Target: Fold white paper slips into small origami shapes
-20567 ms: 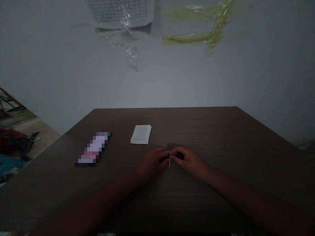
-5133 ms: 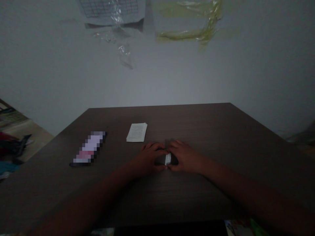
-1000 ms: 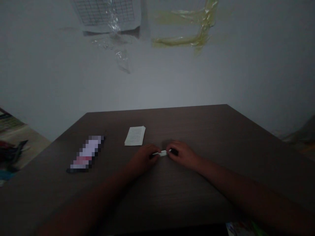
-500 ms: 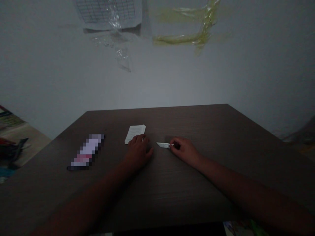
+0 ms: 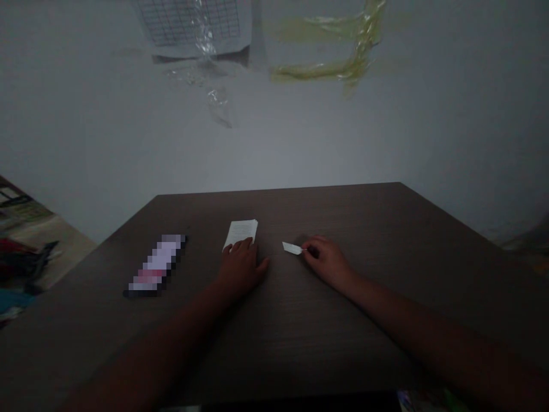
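A small stack of white printed paper sheets (image 5: 241,231) lies on the dark wooden table (image 5: 326,206). My left hand (image 5: 241,266) rests at the near edge of the stack, its fingertips on the paper and its thumb spread to the right. To the right of it, my right hand (image 5: 328,256) pinches one end of a small white piece of paper (image 5: 292,248) between thumb and fingertips. This piece points left, tilted, just above or on the tabletop; I cannot tell which. Its print is too small to read.
A phone (image 5: 158,265) with a blurred-out screen lies on the table at the left. Behind the table rises a pale wall (image 5: 300,143) with a taped grid sheet (image 5: 193,23) and yellowish tape (image 5: 317,71). Assorted items (image 5: 26,263) lie beyond the left edge.
The paper piece in my right hand has tilted, showing more of its face. My left fingers have spread slightly on the stack. The whole view has shifted a little.
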### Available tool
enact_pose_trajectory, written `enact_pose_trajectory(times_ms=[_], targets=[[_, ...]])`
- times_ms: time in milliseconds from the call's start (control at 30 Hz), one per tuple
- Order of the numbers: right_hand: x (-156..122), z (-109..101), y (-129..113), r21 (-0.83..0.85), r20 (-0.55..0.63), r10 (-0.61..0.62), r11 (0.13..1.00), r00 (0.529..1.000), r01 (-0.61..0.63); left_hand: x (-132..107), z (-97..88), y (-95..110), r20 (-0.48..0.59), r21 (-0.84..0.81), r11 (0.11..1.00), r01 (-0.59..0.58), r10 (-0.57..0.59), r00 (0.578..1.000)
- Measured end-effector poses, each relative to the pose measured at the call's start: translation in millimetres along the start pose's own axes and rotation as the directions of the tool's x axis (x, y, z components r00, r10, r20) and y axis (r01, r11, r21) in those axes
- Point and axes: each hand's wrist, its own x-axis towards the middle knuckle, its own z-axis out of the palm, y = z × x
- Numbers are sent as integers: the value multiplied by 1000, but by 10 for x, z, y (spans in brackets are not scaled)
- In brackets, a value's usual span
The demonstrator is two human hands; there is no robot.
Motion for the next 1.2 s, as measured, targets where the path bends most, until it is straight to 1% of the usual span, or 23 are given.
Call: enact_pose_trajectory(times_ms=[133,300,500,667,833,1067,1200], targets=[[-17,39,39,13,1,-47,999,999,47,-9,-14,1,2,2,1000,1,-1,1000],[-37,66,70,32,11,-105,994,994,104,26,-39,-65,-12,25,999,-30,30,999],[-32,38,83,9,85,-114,993,990,114,119,-94,-191,46,49,998,-34,32,998],[-24,66,81,22,155,-125,992,980,123,126,-131,-270,36,51,998,-22,20,999],[-59,82,64,26,196,-151,989,969,148,128,-162,-302,21,38,999,11,-11,1000],[-135,87,-4,-52,229,-203,974,952,220,141,-207,-304,-1,42,999,1,-1,1000],[-141,76,-65,-92,256,-199,969,946,229,152,-223,-321,-21,24,1000,-1,1,1000]])
